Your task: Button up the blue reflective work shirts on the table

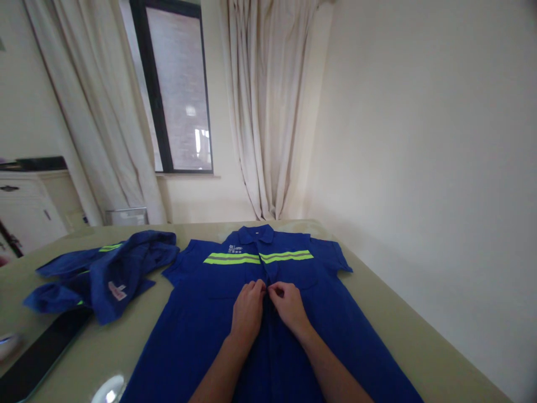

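Two blue garments lie on a wide pale olive-beige tabletop (403, 336) w/ a glossy surface. The larger, a royal-blue short-sleeved work shirt (201, 324), is spread flat, front up, collar pointing away from the person, hem toward the camera. A yellow-green reflective stripe (258, 257) crosses its chest, split at the placket. Above the stripe's left part sits a small white chest logo (235, 248), with print too small to read.

Second, a crumpled blue work garment of the same cloth (104, 271) lies left of the shirt, just beside its sleeve; it shows a bit of yellow-green stripe and a white patch, lettering unreadable.

A flat black panel w/ a pale edge (39, 355) rests at the table's near-left corner.

Both hands meet at the shirt's centre placket, below the stripe. Left hand (247, 310) is curled, fingertips pinching the placket edge. Right hand (288, 305) likewise pinches the opposite edge, thumb & forefinger closed on fabric. Knuckles nearly touch.
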`<act>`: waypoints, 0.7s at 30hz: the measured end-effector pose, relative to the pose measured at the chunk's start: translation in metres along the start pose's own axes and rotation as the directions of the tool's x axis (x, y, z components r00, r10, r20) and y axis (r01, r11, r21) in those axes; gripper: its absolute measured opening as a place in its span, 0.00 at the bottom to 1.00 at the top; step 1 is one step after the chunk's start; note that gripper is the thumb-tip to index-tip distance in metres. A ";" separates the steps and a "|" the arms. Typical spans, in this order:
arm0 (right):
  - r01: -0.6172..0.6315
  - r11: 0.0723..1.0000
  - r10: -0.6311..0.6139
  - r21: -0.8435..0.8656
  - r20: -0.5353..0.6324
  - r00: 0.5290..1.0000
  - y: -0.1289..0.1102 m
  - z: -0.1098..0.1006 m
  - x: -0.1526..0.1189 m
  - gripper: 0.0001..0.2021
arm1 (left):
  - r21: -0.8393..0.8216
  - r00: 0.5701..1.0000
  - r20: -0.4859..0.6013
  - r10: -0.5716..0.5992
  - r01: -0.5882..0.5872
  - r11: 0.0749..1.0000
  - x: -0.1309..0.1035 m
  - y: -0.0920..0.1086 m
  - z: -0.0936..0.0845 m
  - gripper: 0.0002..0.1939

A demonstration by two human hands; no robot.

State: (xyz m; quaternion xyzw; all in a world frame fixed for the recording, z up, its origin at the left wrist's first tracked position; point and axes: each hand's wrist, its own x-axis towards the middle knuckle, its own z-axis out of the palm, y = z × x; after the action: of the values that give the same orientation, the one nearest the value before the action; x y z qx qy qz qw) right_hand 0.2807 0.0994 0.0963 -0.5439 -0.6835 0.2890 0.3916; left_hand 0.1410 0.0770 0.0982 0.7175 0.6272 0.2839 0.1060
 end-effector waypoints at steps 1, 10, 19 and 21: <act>0.010 1.000 -0.010 0.012 0.001 1.000 0.002 0.000 0.001 0.11 | -0.010 1.000 -0.002 -0.005 0.005 1.000 0.000 0.000 0.000 0.11; 0.016 0.997 -0.018 -0.076 -0.021 1.000 0.013 0.004 0.005 0.06 | -0.274 0.997 -0.038 -0.073 0.060 0.960 0.007 -0.011 0.003 0.08; 0.039 0.989 -0.039 -0.144 0.001 0.999 0.004 -0.002 0.003 0.05 | -0.286 0.996 -0.028 -0.090 0.078 0.955 0.009 -0.011 0.001 0.06; 0.046 0.986 -0.045 -0.158 0.011 0.999 0.004 -0.002 0.003 0.06 | -0.249 0.994 -0.034 -0.104 0.092 0.964 0.008 -0.009 0.002 0.08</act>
State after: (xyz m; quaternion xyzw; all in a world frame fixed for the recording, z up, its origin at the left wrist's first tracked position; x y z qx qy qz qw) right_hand 0.2840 0.1031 0.0943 -0.5567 -0.7179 0.2267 0.3513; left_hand 0.1348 0.0872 0.0944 0.6599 0.6241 0.3709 0.1939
